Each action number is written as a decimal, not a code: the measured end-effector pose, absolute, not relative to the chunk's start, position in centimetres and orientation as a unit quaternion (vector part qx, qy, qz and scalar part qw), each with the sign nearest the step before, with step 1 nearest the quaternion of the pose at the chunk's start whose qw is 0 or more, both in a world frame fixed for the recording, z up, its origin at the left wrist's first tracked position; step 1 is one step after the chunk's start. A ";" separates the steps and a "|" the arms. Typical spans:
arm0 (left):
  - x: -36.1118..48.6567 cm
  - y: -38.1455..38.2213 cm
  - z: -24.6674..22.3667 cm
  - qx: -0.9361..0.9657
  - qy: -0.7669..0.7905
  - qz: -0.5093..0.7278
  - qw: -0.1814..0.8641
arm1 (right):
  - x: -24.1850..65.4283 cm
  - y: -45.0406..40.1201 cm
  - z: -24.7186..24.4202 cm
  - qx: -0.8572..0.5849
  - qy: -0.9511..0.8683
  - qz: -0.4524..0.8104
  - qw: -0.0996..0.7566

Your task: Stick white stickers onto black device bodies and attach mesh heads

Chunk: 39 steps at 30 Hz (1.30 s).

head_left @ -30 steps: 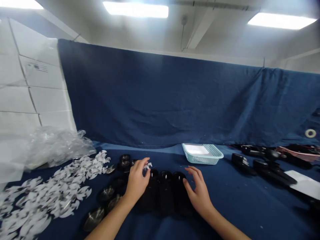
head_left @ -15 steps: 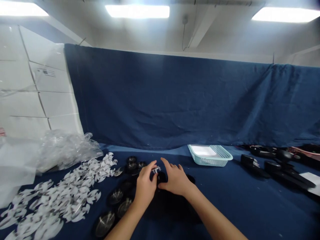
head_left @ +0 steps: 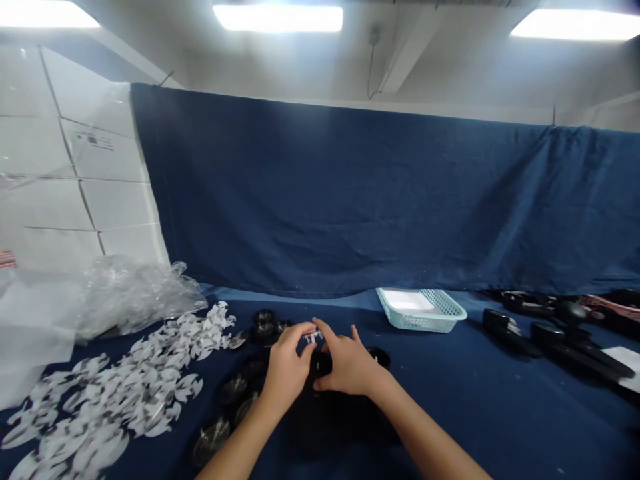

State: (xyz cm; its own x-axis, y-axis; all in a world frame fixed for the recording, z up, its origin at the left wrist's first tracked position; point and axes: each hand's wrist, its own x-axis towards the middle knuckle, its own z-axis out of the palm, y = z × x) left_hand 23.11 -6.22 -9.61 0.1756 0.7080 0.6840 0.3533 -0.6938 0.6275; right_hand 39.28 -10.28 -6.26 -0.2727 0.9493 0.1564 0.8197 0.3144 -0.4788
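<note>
My left hand (head_left: 289,367) is closed, pinching a small whitish plastic piece (head_left: 313,337) between thumb and fingertips. Just below that piece is a black round cup-like part (head_left: 321,363). My right hand (head_left: 349,365) curls around this part from the right, its thumb low against it and its index fingertip close to the whitish piece. Another black round part (head_left: 381,358) shows behind my right wrist. Several dark round cups (head_left: 213,440) lie left of my left forearm, some partly hidden by it. A dark mass under my hands is too dim to make out.
A heap of white curved plastic pieces (head_left: 145,380) spreads over the blue cloth at left, near crumpled clear plastic (head_left: 135,297). A light-blue basket (head_left: 423,323) stands at the back. Long black parts (head_left: 580,350) lie at right. A blue curtain (head_left: 340,200) hangs behind.
My right hand has moved slightly left, bringing its index finger to the whitish piece and its grasp closer around the black cup. My left hand still pinches the piece. The view has shifted slightly.
</note>
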 end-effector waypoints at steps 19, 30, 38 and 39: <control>21.3 -9.0 -8.2 0.790 0.320 0.441 0.281 | 41.3 -19.0 -8.0 -0.507 -0.809 -0.012 0.299; 21.4 -9.9 -8.8 0.809 0.323 0.429 0.239 | 36.4 -18.6 -15.9 -0.293 -0.738 -0.292 0.533; 20.6 -9.3 -9.9 0.816 0.316 0.451 0.175 | 36.7 -18.1 -16.8 -0.329 -0.712 -0.303 0.541; 20.4 -9.3 -10.1 0.818 0.315 0.452 0.166 | 36.6 -18.0 -17.4 -0.339 -0.707 -0.302 0.542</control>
